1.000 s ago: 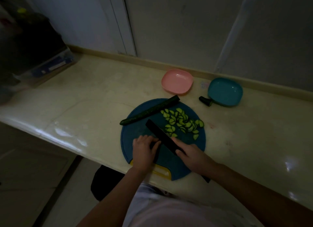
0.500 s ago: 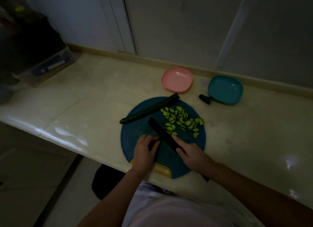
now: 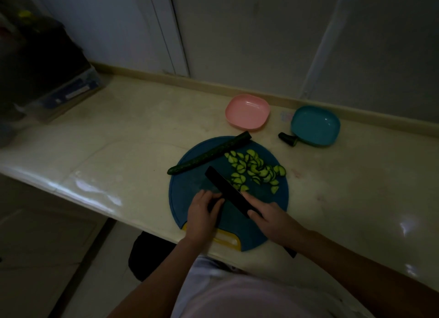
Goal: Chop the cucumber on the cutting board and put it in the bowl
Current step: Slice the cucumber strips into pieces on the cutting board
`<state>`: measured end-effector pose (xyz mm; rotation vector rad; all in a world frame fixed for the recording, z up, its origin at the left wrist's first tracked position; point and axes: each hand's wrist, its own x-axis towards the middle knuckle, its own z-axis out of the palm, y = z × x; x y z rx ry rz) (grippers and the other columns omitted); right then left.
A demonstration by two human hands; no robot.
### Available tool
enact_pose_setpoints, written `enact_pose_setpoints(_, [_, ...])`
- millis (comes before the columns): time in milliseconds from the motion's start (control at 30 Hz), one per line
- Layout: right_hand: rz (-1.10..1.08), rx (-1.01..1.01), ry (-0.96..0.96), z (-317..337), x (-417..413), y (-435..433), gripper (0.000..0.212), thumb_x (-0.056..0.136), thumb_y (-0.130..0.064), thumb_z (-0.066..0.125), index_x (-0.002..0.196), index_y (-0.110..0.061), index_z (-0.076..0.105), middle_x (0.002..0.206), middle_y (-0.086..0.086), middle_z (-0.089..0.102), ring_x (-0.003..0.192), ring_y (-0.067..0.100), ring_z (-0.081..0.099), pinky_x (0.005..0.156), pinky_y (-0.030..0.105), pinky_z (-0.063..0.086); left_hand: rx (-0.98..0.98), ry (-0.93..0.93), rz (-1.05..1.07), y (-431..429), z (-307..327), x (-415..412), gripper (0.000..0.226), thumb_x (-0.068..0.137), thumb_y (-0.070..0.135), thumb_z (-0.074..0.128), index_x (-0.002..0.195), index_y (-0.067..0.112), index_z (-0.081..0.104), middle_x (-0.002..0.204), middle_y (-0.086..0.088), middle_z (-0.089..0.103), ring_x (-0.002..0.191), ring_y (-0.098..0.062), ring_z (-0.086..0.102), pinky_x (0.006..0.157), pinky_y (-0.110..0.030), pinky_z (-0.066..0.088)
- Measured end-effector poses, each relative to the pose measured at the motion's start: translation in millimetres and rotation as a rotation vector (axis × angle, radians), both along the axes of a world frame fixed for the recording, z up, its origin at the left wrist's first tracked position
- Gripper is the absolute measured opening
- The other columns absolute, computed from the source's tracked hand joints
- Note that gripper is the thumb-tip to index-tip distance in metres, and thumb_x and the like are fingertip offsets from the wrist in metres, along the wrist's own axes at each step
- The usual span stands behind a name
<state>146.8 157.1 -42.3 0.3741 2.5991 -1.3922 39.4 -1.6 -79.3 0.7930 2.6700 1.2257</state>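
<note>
**A:** How many bowls on the desk (image 3: 118,139)?

**B:** Two, both near the far edge, right of the middle: one pink bowl (image 3: 248,112) and one teal bowl (image 3: 314,125). Neither has anything in it. One cut-off cucumber stub (image 3: 287,138) lies just beside the teal bowl's near left rim.

**A:** And the cucumber itself?

**B:** One long cucumber piece (image 3: 209,156) lies slantwise across the far left part of the round blue cutting board (image 3: 187,187), its tip poking over the board's rim. To its right is one loose pile of cucumber slices (image 3: 256,170), half-moons. They overlap too much in this dim light for me to count them.

**A:** Where's the board?

**B:** At the desk's near edge, with its yellow handle hanging over that edge.

**A:** The hands?

**B:** Two. The right hand (image 3: 268,220) has its grip clenched round the one knife (image 3: 228,191), forefinger laid along the black blade. Most of the handle is hidden under the hand, and only its butt shows at the near edge. The left hand (image 3: 202,213) has its grip curled over a dark piece (image 3: 213,205) right against the blade. I can't make out what it is.

**A:** Anything else?

**B:** A dark heap of containers (image 3: 59,85) at the far left corner, cut off and too murky to count.
</note>
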Motion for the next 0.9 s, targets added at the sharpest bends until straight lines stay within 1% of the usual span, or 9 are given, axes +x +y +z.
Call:
enact_pose_setpoints(67, [0.003, 0.002, -0.01, -2, 0, 0, 0.052, 0.098, -0.019, 0.041, 0.146, -0.028, 0.023, 0.103, 0.01, 0.066, 0.068, 0.004, 0.058, 0.063, 0.015, 0.044, 0.004, -0.002, -0.002, 0, -1, 0, 0.006, 0.083, 0.011, 0.068, 0.088, 0.008, 0.068, 0.074, -0.001, 0.052, 0.073, -0.017, 0.053, 0.062, -0.019, 0.035])
enact_pose_setpoints(200, [-0.006, -0.02, -0.024, -6, -3, 1, 0.052, 0.098, -0.021, 0.041, 0.146, -0.031, 0.023, 0.102, 0.014, 0.066, 0.079, 0.018, 0.064, 0.071, 0.028, 0.05, 0.004, 0.0, -0.005, 0, -2, -1, 0.006, 0.083, 0.012, 0.069, 0.088, 0.008, 0.068, 0.073, -0.001, 0.052, 0.072, -0.013, 0.051, 0.062, -0.015, 0.032])
enact_pose_setpoints(333, [0.022, -0.004, -0.035, -3, -11, -7, 0.052, 0.098, -0.017, 0.041, 0.146, -0.025, 0.023, 0.079, 0.003, 0.062, 0.059, 0.002, 0.057, 0.052, 0.009, 0.038, 0.001, -0.008, -0.004, -1, -4, -2, 0.007, 0.082, 0.012, 0.069, 0.088, 0.008, 0.069, 0.072, -0.001, 0.052, 0.071, -0.007, 0.047, 0.063, -0.014, 0.033])
enact_pose_setpoints(400, [0.019, 0.009, -0.028, -5, -13, -8, 0.052, 0.098, -0.016, 0.041, 0.146, -0.025, 0.024, 0.074, 0.004, 0.06, 0.052, 0.0, 0.051, 0.049, 0.008, 0.036, -0.001, -0.01, -0.013, -1, -6, -3, 0.008, 0.083, 0.013, 0.069, 0.089, 0.008, 0.069, 0.072, -0.002, 0.052, 0.072, -0.011, 0.05, 0.062, -0.016, 0.033])
enact_pose_setpoints(500, [0.015, 0.011, -0.015, -10, -15, -7, 0.052, 0.098, -0.018, 0.041, 0.146, -0.029, 0.025, 0.086, 0.011, 0.066, 0.061, 0.006, 0.057, 0.058, 0.018, 0.045, -0.014, 0.007, -0.025, -2, -7, -4, 0.009, 0.083, 0.014, 0.068, 0.09, 0.008, 0.069, 0.073, 0.001, 0.049, 0.073, -0.009, 0.046, 0.063, -0.016, 0.032])
enact_pose_setpoints(600, [0.003, 0.009, -0.017, -11, -10, -2, 0.052, 0.098, -0.017, 0.041, 0.146, -0.028, 0.024, 0.087, 0.009, 0.065, 0.066, 0.006, 0.06, 0.059, 0.019, 0.047, -0.01, 0.013, -0.034, -4, -7, -4, 0.014, 0.084, 0.02, 0.064, 0.092, 0.009, 0.069, 0.074, 0.0, 0.05, 0.074, -0.006, 0.043, 0.063, -0.017, 0.033])
enact_pose_setpoints(700, [-0.014, 0.008, -0.011, -11, -4, 3, 0.053, 0.098, -0.018, 0.042, 0.145, -0.03, 0.022, 0.114, 0.017, 0.063, 0.095, 0.024, 0.063, 0.086, 0.037, 0.051, -0.007, 0.009, -0.044, -5, -7, -4, 0.018, 0.084, 0.023, 0.059, 0.093, 0.01, 0.068, 0.077, -0.001, 0.053, 0.076, -0.005, 0.043, 0.065, -0.016, 0.032])
enact_pose_setpoints(833, [0.001, -0.04, 0.01, -4, 0, 1, 0.052, 0.098, -0.018, 0.042, 0.144, -0.031, 0.021, 0.121, 0.011, 0.061, 0.1, 0.019, 0.061, 0.089, 0.026, 0.047, -0.017, 0.007, -0.035, -4, -7, -2, 0.017, 0.085, 0.022, 0.059, 0.092, 0.008, 0.066, 0.077, 0.003, 0.048, 0.075, -0.004, 0.041, 0.064, -0.014, 0.028])
enact_pose_setpoints(900, [0.002, -0.055, 0.02, -3, 2, -1, 0.052, 0.098, -0.019, 0.042, 0.145, -0.031, 0.022, 0.122, 0.011, 0.06, 0.103, 0.021, 0.061, 0.093, 0.031, 0.047, -0.023, 0.005, -0.034, -4, -7, -2, 0.018, 0.085, 0.022, 0.059, 0.091, 0.007, 0.066, 0.077, 0.002, 0.05, 0.075, -0.005, 0.042, 0.064, -0.015, 0.028])
